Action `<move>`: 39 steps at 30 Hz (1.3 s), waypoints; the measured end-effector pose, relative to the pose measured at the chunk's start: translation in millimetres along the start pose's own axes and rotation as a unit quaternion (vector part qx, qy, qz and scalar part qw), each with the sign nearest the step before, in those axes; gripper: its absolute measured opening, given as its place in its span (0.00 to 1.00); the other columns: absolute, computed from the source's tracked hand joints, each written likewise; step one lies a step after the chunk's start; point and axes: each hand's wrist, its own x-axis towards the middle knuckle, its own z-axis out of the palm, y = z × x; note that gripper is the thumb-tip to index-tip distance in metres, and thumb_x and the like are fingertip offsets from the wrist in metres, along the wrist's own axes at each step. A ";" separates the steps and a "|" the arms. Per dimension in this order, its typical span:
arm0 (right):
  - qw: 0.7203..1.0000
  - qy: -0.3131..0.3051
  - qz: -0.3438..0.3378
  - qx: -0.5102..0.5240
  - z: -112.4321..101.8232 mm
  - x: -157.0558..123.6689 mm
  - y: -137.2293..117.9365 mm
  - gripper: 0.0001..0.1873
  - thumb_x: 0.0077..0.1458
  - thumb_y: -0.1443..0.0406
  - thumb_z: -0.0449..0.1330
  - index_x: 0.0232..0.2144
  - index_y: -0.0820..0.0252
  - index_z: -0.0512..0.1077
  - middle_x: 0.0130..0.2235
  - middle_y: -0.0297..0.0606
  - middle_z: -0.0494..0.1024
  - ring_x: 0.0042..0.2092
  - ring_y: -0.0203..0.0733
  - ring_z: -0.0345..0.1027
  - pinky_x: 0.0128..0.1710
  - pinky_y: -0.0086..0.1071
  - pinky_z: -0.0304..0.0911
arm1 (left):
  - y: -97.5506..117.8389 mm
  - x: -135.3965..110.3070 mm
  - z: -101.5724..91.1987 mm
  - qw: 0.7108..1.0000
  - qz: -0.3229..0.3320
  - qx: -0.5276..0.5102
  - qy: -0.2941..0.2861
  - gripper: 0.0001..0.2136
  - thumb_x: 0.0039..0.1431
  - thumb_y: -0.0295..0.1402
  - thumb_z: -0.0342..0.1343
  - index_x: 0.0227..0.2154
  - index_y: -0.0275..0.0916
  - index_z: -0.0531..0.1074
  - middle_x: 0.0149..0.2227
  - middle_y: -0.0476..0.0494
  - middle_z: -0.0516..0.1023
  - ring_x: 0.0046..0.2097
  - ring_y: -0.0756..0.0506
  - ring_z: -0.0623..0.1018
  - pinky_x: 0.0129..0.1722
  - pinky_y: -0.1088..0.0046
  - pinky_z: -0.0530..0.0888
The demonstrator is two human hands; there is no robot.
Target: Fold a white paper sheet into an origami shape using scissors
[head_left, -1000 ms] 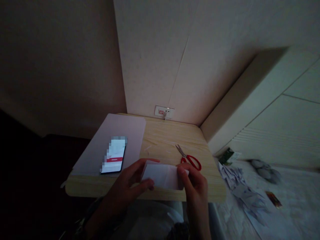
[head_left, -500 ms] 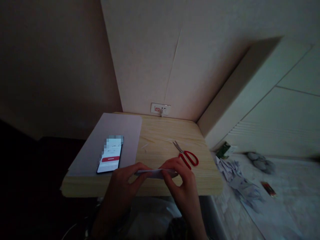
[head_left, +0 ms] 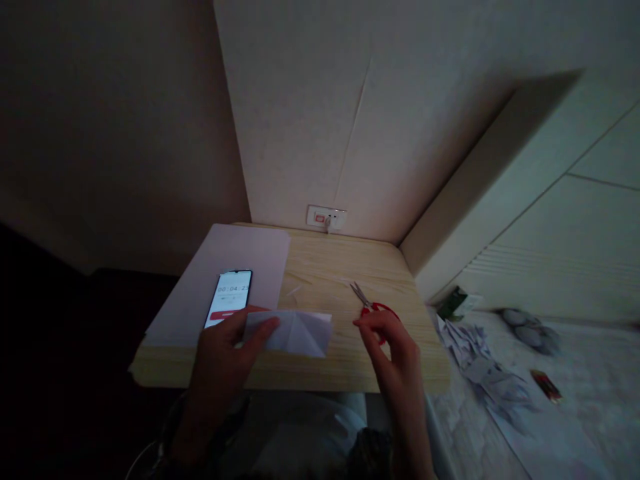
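A folded piece of white paper (head_left: 300,333) with creases fanning from its top edge is pinched between the thumb and fingers of my left hand (head_left: 227,350). My right hand (head_left: 397,350) is raised to the right of the paper, apart from it. Its thumb and forefinger are drawn together at the tips, with nothing visible between them. Behind that hand lie red-handled scissors (head_left: 367,303), blades pointing away and the handles partly covered; whether the hand touches them I cannot tell.
A lit phone (head_left: 234,291) showing a timer lies on white sheets (head_left: 200,280) at the left of the small wooden table (head_left: 345,257). Small paper scraps lie near the middle. A wall socket (head_left: 326,217) is behind. Paper pieces (head_left: 465,340) lie on the bed (head_left: 595,373) at right.
Both hands gripped the folded paper edge-on before. Now my right hand has let go and moved right, toward the scissors, while my left hand has tilted the paper's face into view.
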 end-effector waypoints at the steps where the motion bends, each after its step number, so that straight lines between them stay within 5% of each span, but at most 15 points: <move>1: 0.999 -0.010 -0.030 0.005 3.0 -0.5 -4.5 0.06 0.58 0.67 0.57 0.31 0.56 0.73 0.36 0.36 0.77 0.42 0.42 0.70 0.42 0.35 0.65 | -1.8 0.5 1.5 1.000 -0.005 -0.004 -0.025 0.06 0.47 0.38 0.59 0.24 0.41 0.76 0.23 0.52 0.78 0.27 0.46 0.77 0.27 0.75 0.71; 5: 0.985 -0.145 -0.097 -0.002 23.1 -5.8 -18.6 0.22 0.54 0.66 0.63 0.51 0.50 0.68 0.55 0.39 0.69 0.56 0.46 0.62 0.55 0.39 0.60 | -8.3 2.3 7.5 0.996 -0.016 -0.038 -0.084 0.11 0.49 0.39 0.58 0.35 0.39 0.76 0.24 0.52 0.78 0.27 0.46 0.76 0.25 0.75 0.71; 8: 0.975 -0.200 -0.094 -0.017 33.8 -11.3 -14.9 0.31 0.52 0.68 0.64 0.57 0.50 0.63 0.58 0.40 0.67 0.59 0.47 0.59 0.59 0.41 0.57 | -11.6 4.9 12.8 0.992 0.001 -0.071 -0.103 0.11 0.50 0.38 0.58 0.35 0.38 0.75 0.29 0.49 0.79 0.31 0.45 0.78 0.28 0.74 0.74; 14: 0.986 -0.161 -0.034 0.016 31.7 -11.3 -2.0 0.23 0.53 0.69 0.62 0.51 0.53 0.68 0.52 0.40 0.72 0.53 0.46 0.66 0.54 0.40 0.62 | -16.8 5.1 24.1 0.966 -0.045 -0.170 -0.190 0.19 0.47 0.36 0.62 0.43 0.38 0.69 0.44 0.42 0.78 0.39 0.42 0.79 0.27 0.73 0.76; 19: 0.986 -0.149 0.012 0.078 38.0 -9.2 -4.0 0.15 0.54 0.68 0.60 0.45 0.56 0.71 0.45 0.39 0.77 0.47 0.44 0.71 0.48 0.36 0.65 | -26.7 1.3 19.2 0.935 -0.089 -0.273 -0.208 0.39 0.37 0.33 0.69 0.55 0.39 0.59 0.49 0.36 0.76 0.41 0.40 0.79 0.41 0.66 0.76; 26: 0.982 -0.163 0.019 0.090 35.2 -20.1 -13.0 0.09 0.58 0.64 0.56 0.38 0.58 0.76 0.39 0.37 0.81 0.43 0.43 0.73 0.45 0.34 0.65 | -26.4 -10.1 2.0 0.958 -0.024 -0.205 -0.201 0.34 0.42 0.36 0.66 0.54 0.44 0.59 0.43 0.46 0.75 0.39 0.43 0.77 0.39 0.68 0.75; 39: 0.996 -0.077 0.016 0.038 12.7 -23.6 1.3 0.14 0.57 0.63 0.51 0.22 0.58 0.69 0.22 0.32 0.72 0.26 0.38 0.65 0.23 0.28 0.58 | -37.1 -19.1 26.4 0.949 -0.019 -0.198 -0.246 0.31 0.41 0.43 0.67 0.49 0.40 0.65 0.41 0.44 0.73 0.38 0.42 0.76 0.37 0.68 0.73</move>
